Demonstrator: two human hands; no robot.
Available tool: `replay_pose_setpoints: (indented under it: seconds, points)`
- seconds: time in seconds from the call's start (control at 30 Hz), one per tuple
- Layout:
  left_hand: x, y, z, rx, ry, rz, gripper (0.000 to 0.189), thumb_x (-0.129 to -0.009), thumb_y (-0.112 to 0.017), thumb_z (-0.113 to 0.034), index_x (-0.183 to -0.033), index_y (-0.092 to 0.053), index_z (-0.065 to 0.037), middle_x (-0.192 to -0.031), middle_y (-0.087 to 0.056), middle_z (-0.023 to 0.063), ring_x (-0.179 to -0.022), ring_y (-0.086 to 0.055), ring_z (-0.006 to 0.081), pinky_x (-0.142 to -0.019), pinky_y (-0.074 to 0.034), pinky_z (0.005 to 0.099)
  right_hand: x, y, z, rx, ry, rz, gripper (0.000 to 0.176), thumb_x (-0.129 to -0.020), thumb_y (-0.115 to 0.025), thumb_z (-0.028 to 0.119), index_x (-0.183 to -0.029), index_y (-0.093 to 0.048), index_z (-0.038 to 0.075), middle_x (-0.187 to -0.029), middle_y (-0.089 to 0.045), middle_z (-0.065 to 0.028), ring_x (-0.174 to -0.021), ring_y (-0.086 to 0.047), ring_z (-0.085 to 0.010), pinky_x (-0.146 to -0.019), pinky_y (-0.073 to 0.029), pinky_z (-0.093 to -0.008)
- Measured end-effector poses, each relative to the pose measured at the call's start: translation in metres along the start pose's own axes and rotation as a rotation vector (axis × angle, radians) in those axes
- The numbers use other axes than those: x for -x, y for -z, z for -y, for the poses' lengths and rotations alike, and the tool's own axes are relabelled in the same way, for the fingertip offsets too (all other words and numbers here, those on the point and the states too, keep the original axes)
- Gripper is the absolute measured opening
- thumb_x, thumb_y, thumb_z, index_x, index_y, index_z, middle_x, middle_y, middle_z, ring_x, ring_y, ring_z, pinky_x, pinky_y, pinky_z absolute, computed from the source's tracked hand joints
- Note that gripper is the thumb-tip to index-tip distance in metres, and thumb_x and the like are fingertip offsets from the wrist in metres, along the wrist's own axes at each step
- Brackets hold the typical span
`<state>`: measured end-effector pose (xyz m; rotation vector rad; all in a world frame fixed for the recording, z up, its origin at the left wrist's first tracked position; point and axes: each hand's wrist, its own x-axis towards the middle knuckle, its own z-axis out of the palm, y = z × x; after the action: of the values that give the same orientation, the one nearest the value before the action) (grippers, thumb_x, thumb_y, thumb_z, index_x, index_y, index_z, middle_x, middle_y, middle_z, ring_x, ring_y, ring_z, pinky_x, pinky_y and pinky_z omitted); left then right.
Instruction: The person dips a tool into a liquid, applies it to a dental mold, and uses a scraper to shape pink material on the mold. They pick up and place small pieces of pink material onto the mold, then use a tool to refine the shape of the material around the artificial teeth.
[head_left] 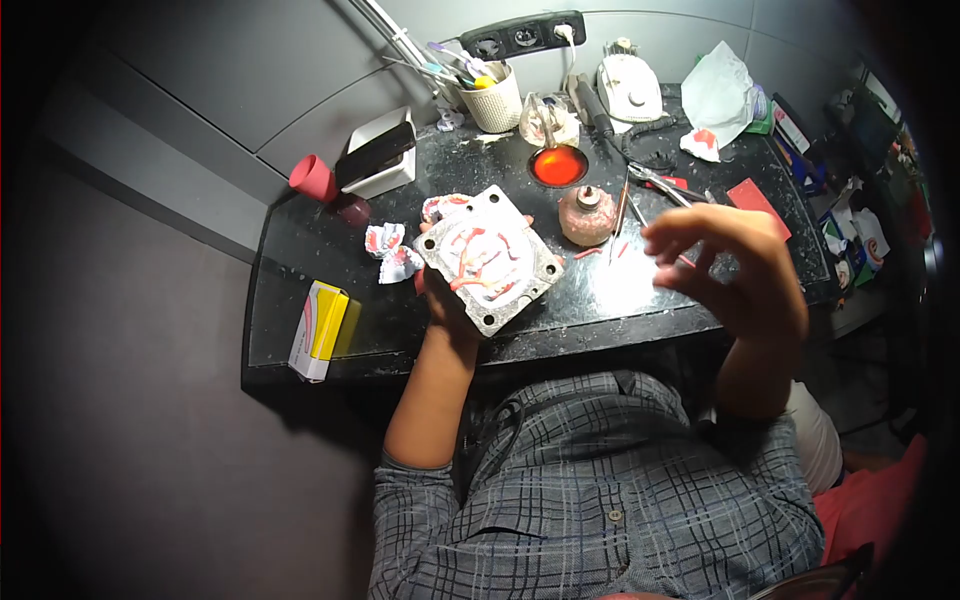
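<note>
My left hand [447,303] supports a square metal dental flask half [522,297] from below, fingers wrapped around its edges. White plaster [515,265] fills the flask, with pink-red wax strands [466,268] branching over it. My right hand [745,260] is raised above the right side of the desk, fingers curved and apart, with nothing visible between them. Near it stands a round spirit lamp [588,216] with a metal neck. Slender tools [620,205] and short red wax pieces [622,250] lie beside the lamp, under bright light.
Pink-and-white dental models [398,264] sit left of the flask. A yellow-and-white box [320,332] lies near the left front edge. Farther back are a red cup [313,177], a white tray [398,172] holding a phone, a red dish [558,167], a brush holder [493,105] and a red sheet [758,207].
</note>
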<state>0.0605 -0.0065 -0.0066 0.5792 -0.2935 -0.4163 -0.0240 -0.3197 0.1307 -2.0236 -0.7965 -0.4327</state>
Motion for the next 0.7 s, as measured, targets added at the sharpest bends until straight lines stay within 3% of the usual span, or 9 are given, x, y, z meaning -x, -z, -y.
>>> replay_pose_setpoints:
  seconds: [0.1, 0.17, 0.23, 0.27, 0.3, 0.5, 0.53, 0.57, 0.7]
  points:
    - [0.000, 0.001, -0.003, -0.013, 0.025, 0.019, 0.094, -0.092, -0.050, -0.085, -0.156, -0.045, -0.016, -0.152, -0.051, 0.0310, -0.135, -0.054, 0.0535, -0.109, -0.046, 0.0728, -0.003, 0.014, 0.039, -0.086, 0.299, -0.053, 0.037, -0.091, -0.084, 0.032, -0.104, -0.075, -0.001, -0.093, -0.078, -0.0144, -0.077, -0.077, -0.0250, -0.063, -0.060, -0.0326]
    - [0.000, -0.002, -0.002, -0.051, 0.020, -0.045, 0.091, -0.091, -0.051, -0.086, -0.153, -0.048, -0.019, -0.153, -0.051, 0.0313, -0.133, -0.054, 0.0558, -0.107, -0.045, 0.0758, -0.016, 0.029, 0.057, -0.083, 0.560, 0.062, 0.034, -0.098, -0.079, 0.025, -0.120, -0.070, 0.002, -0.098, -0.077, -0.0184, -0.082, -0.077, -0.0277, -0.072, -0.066, -0.0370]
    - [0.000, -0.001, -0.002, -0.020, -0.012, -0.008, 0.092, -0.092, -0.051, -0.085, -0.155, -0.047, -0.018, -0.153, -0.051, 0.0316, -0.132, -0.055, 0.0556, -0.107, -0.045, 0.0762, -0.018, 0.033, 0.074, -0.162, 0.694, 0.045, 0.027, -0.100, -0.076, 0.018, -0.122, -0.066, 0.009, -0.109, -0.077, -0.0093, -0.093, -0.076, -0.0277, -0.080, -0.065, -0.0361]
    - [0.000, 0.000, -0.002, -0.018, -0.022, -0.003, 0.095, -0.093, -0.051, -0.084, -0.157, -0.044, -0.014, -0.153, -0.050, 0.0326, -0.132, -0.055, 0.0561, -0.108, -0.044, 0.0767, -0.010, 0.049, 0.096, -0.255, 0.650, 0.055, 0.030, -0.096, -0.079, 0.013, -0.124, -0.070, 0.018, -0.116, -0.076, -0.0004, -0.101, -0.074, -0.0249, -0.086, -0.063, -0.0351]
    - [0.000, 0.001, -0.004, -0.025, -0.019, -0.007, 0.095, -0.093, -0.051, -0.084, -0.157, -0.044, -0.014, -0.153, -0.050, 0.0326, -0.132, -0.055, 0.0561, -0.108, -0.044, 0.0767, -0.005, 0.048, 0.106, -0.260, 0.651, 0.047, 0.030, -0.096, -0.079, 0.013, -0.124, -0.070, 0.018, -0.116, -0.076, -0.0004, -0.101, -0.074, -0.0249, -0.086, -0.063, -0.0351]
    - [-0.002, 0.005, -0.005, 0.066, 0.034, 0.042, 0.104, -0.092, -0.050, -0.084, -0.158, -0.041, -0.005, -0.155, -0.047, 0.0337, -0.134, -0.053, 0.0566, -0.108, -0.043, 0.0773, -0.001, 0.032, 0.157, 0.041, 0.041, 0.091, 0.030, -0.079, -0.093, 0.028, -0.106, -0.082, 0.036, -0.120, -0.074, 0.0093, -0.112, -0.068, -0.0107, -0.081, -0.058, -0.0219]
    - [-0.001, 0.000, -0.005, 0.028, 0.029, 0.003, 0.104, -0.092, -0.049, -0.085, -0.159, -0.041, -0.006, -0.154, -0.048, 0.0336, -0.134, -0.053, 0.0565, -0.107, -0.044, 0.0773, -0.029, 0.069, 0.133, 0.131, 0.496, 0.481, 0.027, -0.085, -0.085, 0.018, -0.107, -0.082, 0.034, -0.118, -0.074, 0.0052, -0.106, -0.068, -0.0079, -0.075, -0.058, -0.0207]
    - [0.000, -0.003, -0.004, -0.009, 0.023, -0.036, 0.104, -0.092, -0.049, -0.085, -0.159, -0.041, -0.006, -0.154, -0.048, 0.0335, -0.134, -0.054, 0.0564, -0.107, -0.044, 0.0772, -0.021, 0.057, 0.125, 0.042, 0.503, 0.359, 0.034, -0.086, -0.076, 0.006, -0.109, -0.083, 0.030, -0.120, -0.074, 0.0008, -0.094, -0.071, -0.0110, -0.073, -0.059, -0.0245]
    - [0.002, -0.001, -0.002, 0.031, -0.014, 0.007, 0.103, -0.092, -0.049, -0.086, -0.158, -0.041, -0.007, -0.154, -0.049, 0.0328, -0.133, -0.054, 0.0565, -0.107, -0.045, 0.0770, -0.009, 0.065, 0.102, -0.131, 0.528, 0.235, 0.028, -0.086, -0.078, 0.014, -0.108, -0.082, 0.031, -0.114, -0.075, 0.0024, -0.088, -0.070, -0.0102, -0.073, -0.056, -0.0268]
